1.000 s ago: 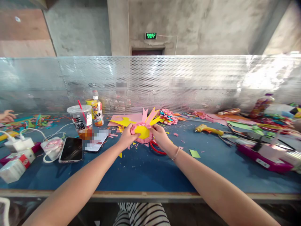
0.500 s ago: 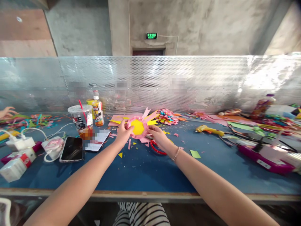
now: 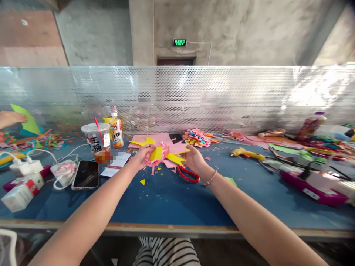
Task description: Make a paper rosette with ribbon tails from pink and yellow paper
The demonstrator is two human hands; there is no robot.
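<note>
One pink rosette is held left of and slightly beyond the red handle. Its rim is pinched by the left hand, fingers closed in tight, probably so that the paper tails are left uncovered toward the right hand. Just beyond the red handle, the right fingers are loosely curled, partly spread, at the tail tips; whether paper is gripped cannot be told. Handle apparently placed for easy reach; any scissors blades are hidden. Left fingertips lost behind rosette; yellow piece across its middle, flap or backing, cannot be determined. Green scrap, right of the red handle, is partly blocked by the right forearm. Co-worker's hand, far left of the red handle, is cut off.
</note>
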